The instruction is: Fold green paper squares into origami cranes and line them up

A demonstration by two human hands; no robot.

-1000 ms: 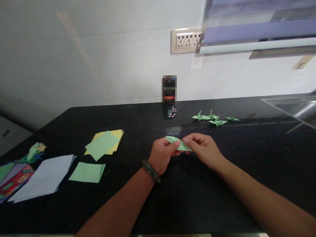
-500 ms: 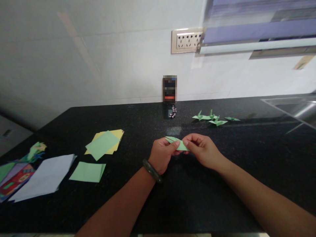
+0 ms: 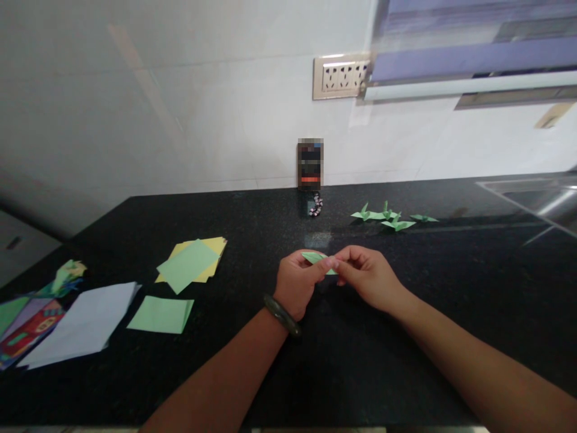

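Observation:
A small piece of folded green paper (image 3: pixel 311 257) is pinched between my two hands above the dark counter. My left hand (image 3: pixel 297 279) wraps around its left part, thumb on top. My right hand (image 3: pixel 367 273) grips the right end between thumb and fingers, the thumb tips almost meeting. Much of the paper is hidden by my fingers. Beyond my right hand sit several folded green paper cranes (image 3: pixel 397 224). Left of my hands lie a green square sheet (image 3: pixel 188 266) on yellow sheets (image 3: pixel 217 249) and a green sheet folded over (image 3: pixel 160 314).
White paper (image 3: pixel 88 325) and a colourful packet (image 3: pixel 31 331) lie at the counter's left. A phone-like device (image 3: pixel 310 165) leans on the wall, with a beaded strap (image 3: pixel 316 205) before it. A sink edge (image 3: pixel 518 195) is at the right, a socket panel (image 3: pixel 342 76) above.
My right hand's fingers have shifted slightly left, closer to my left thumb. Less of the green paper shows between the hands now.

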